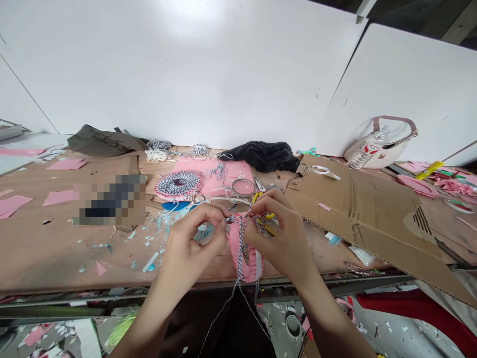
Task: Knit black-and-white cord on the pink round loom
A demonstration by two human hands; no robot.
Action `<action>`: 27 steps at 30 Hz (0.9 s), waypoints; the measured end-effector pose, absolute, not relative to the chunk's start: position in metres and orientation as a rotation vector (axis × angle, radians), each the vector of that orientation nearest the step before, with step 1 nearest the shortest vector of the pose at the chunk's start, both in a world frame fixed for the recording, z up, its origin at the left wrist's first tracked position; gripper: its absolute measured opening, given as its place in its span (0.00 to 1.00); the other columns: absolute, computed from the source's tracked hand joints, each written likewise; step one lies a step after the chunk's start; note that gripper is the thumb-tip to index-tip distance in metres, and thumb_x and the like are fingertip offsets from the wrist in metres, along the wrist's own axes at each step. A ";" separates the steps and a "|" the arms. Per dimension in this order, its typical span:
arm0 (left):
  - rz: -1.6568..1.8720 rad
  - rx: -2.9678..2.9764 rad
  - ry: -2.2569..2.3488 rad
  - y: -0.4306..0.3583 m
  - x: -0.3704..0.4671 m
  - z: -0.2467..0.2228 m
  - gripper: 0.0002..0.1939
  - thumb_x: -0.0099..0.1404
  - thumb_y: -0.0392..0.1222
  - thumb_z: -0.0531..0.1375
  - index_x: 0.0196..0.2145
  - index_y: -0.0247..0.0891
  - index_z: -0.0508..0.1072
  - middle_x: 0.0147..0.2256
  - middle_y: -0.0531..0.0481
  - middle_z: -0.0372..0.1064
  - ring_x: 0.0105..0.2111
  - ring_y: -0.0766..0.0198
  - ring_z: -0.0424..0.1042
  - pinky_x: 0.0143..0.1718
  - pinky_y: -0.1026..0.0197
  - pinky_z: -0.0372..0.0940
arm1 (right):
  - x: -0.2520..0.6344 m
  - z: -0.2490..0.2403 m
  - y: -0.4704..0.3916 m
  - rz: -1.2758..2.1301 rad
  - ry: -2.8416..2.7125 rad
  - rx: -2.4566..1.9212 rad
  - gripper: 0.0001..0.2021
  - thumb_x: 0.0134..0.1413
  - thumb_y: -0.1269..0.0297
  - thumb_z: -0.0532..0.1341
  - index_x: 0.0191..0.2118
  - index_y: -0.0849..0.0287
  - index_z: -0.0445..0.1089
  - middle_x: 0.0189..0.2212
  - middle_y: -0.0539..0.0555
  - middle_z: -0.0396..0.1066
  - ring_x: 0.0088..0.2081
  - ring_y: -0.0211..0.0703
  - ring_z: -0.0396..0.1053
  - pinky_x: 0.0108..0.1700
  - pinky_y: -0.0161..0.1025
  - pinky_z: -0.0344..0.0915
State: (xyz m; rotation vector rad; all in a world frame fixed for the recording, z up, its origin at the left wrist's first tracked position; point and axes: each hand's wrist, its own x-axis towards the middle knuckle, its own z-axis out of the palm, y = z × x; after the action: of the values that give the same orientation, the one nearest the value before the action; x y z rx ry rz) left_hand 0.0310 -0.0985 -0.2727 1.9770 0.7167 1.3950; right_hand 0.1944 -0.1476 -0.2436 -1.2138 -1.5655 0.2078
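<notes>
Between my hands hangs a pink ring with a pleated edge [255,266], near the table's front edge. A black-and-white twisted cord [240,248] runs over it, and loose strands drop below the table. My left hand [197,238] is closed, with thumb and forefinger pinching the cord at the ring's top left. At the top right, my right hand [281,231] is closed in a pinch on the same cord; its fingers partly hide the ring. Just behind the right fingers lie yellow-handled scissors [260,185], their handles partly covered.
A coiled cord disc with pink edging [179,185] lies behind my left hand, near pink sheets [238,169]. A large cardboard piece [357,209] covers the right side. Black cloth [263,155], a plastic bottle [368,149] and a handbag [383,156] stand along the white wall.
</notes>
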 end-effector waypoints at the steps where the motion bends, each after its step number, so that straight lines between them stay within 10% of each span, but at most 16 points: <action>1: 1.409 1.957 0.721 -0.098 0.032 -0.274 0.09 0.61 0.26 0.56 0.31 0.40 0.68 0.34 0.51 0.71 0.37 0.63 0.72 0.39 0.60 0.66 | 0.195 -0.244 -0.148 0.228 -1.568 -1.210 0.06 0.46 0.76 0.58 0.28 0.57 0.63 0.30 0.49 0.61 0.33 0.41 0.63 0.38 0.39 0.60; 20: 1.417 1.752 0.727 -0.098 0.037 -0.271 0.04 0.65 0.35 0.59 0.33 0.41 0.72 0.28 0.53 0.74 0.27 0.65 0.73 0.28 0.63 0.71 | 0.202 -0.251 -0.144 0.509 -1.504 -1.086 0.06 0.50 0.74 0.60 0.27 0.57 0.62 0.28 0.48 0.61 0.32 0.40 0.60 0.36 0.38 0.58; 27: 1.387 1.712 0.545 -0.101 0.041 -0.274 0.13 0.58 0.29 0.66 0.39 0.45 0.77 0.36 0.54 0.77 0.36 0.68 0.76 0.41 0.66 0.73 | 0.199 -0.251 -0.145 0.458 -1.478 -1.056 0.06 0.54 0.72 0.62 0.28 0.57 0.66 0.29 0.48 0.63 0.33 0.39 0.62 0.36 0.38 0.59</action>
State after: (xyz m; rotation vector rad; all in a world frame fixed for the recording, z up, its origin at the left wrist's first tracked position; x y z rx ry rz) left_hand 0.0405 -0.1008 -0.2745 1.7115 0.5454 1.3874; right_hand 0.1992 -0.1450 -0.2512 -1.0560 -1.4782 0.4582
